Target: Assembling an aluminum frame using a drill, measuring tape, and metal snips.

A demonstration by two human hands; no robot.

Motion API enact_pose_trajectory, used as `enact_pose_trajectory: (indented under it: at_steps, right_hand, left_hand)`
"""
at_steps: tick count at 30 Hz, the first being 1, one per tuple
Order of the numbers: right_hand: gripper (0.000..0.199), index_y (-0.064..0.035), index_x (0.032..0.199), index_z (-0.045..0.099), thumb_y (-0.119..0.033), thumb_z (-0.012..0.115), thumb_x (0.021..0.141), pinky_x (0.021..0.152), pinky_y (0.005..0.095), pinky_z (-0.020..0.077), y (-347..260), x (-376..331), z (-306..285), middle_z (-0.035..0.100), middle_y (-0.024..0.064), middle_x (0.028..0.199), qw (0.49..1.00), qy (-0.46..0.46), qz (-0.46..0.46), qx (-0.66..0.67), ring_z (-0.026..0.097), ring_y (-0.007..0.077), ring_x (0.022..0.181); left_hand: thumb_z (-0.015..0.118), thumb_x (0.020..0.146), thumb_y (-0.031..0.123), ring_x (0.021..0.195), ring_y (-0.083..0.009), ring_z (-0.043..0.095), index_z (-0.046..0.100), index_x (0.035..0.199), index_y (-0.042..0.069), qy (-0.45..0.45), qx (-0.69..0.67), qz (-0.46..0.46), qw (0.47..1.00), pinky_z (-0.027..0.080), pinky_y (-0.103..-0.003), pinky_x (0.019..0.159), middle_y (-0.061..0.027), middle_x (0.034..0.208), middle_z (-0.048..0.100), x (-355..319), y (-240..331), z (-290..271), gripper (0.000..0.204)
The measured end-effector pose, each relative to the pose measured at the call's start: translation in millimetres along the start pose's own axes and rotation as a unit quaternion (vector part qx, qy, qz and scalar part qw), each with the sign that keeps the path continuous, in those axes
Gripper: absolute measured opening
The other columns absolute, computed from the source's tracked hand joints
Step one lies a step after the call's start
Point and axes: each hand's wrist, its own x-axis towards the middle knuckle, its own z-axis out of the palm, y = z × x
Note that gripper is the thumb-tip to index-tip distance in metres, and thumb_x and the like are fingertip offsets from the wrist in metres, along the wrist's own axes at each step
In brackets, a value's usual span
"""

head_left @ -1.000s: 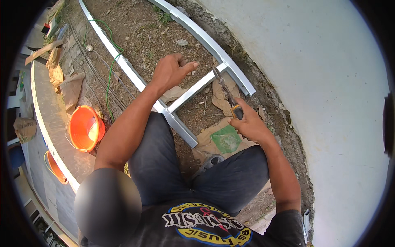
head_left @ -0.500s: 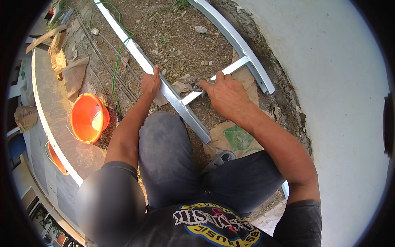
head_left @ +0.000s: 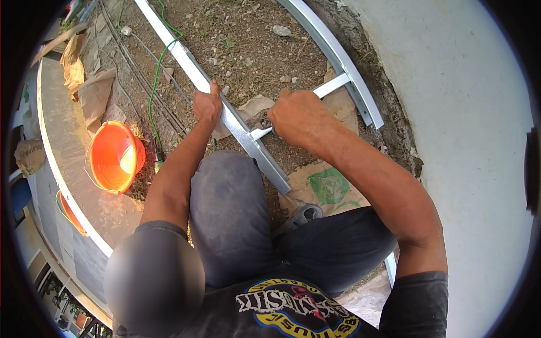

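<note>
A long silvery metal channel (head_left: 200, 79) runs from the top left toward my knee, and my left hand (head_left: 207, 105) is wrapped around its edge. A shorter metal crosspiece (head_left: 332, 86) joins it to a second, curved metal channel (head_left: 332, 50) on the right. Over this crosspiece my right hand (head_left: 300, 116) is closed in a fist. It grips a small dark metal tool (head_left: 265, 122), mostly hidden by the fingers, whose exact kind I cannot make out. The tool lies close to the joint with the left channel.
A green cable (head_left: 155, 84) crosses the left channel. An orange bucket (head_left: 102, 163) stands left by a low ledge (head_left: 62, 129), a second orange bucket (head_left: 70, 211) beyond it. Brown paper (head_left: 307, 194) lies under the frame. A pale wall (head_left: 451, 112) rises on the right.
My right fist has turned and shifted slightly left and down along the crosspiece, covering more of the tool. My left hand keeps its hold on the channel. The whole view has shifted a little.
</note>
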Motion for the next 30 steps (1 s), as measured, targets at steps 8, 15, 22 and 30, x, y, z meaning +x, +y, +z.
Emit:
enact_pose_trajectory:
  at_steps: [8,15,22,30]
  right_hand:
    - [0.020,-0.0072,0.097,0.077,-0.013,0.060,0.089,0.072,0.0421,0.0589,-7,13,-6,0.071,0.0179,0.092,0.996,-0.072,-0.010,0.044,0.072,0.0307,0.084]
    - [0.022,-0.0056,0.102,0.075,-0.013,0.058,0.089,0.074,0.0426,0.0588,-11,4,3,0.069,0.0191,0.093,0.984,-0.168,0.004,0.052,0.072,0.0314,0.084]
    - [0.024,-0.0104,0.106,0.074,-0.008,0.061,0.086,0.075,0.0455,0.0585,18,-9,-19,0.069,0.0221,0.098,0.995,0.044,0.070,0.052,0.072,0.0356,0.088]
    - [0.020,-0.0091,0.097,0.076,-0.011,0.058,0.087,0.070,0.0432,0.0598,95,27,-50,0.076,0.0110,0.093,0.986,0.013,0.157,-0.056,0.074,0.0284,0.089]
  left_hand:
    - [0.054,0.092,0.062,0.110,-0.0468,0.065,0.065,0.118,-0.007,-0.018,0.008,0.011,1.000,0.048,-0.050,0.095,-0.0315,0.113,0.068,5,1,-6,0.074]
    - [0.055,0.091,0.062,0.108,-0.0471,0.065,0.067,0.115,-0.008,-0.040,0.016,0.020,0.999,0.049,-0.049,0.094,-0.0320,0.113,0.068,11,-5,-7,0.075]
    - [0.058,0.089,0.060,0.110,-0.0452,0.065,0.066,0.115,-0.008,-0.032,-0.019,0.004,0.999,0.049,-0.049,0.096,-0.0304,0.114,0.068,4,2,-4,0.073]
    - [0.058,0.088,0.057,0.110,-0.0453,0.064,0.062,0.118,-0.006,0.001,-0.023,-0.029,0.999,0.048,-0.050,0.097,-0.0292,0.113,0.068,0,1,0,0.070]
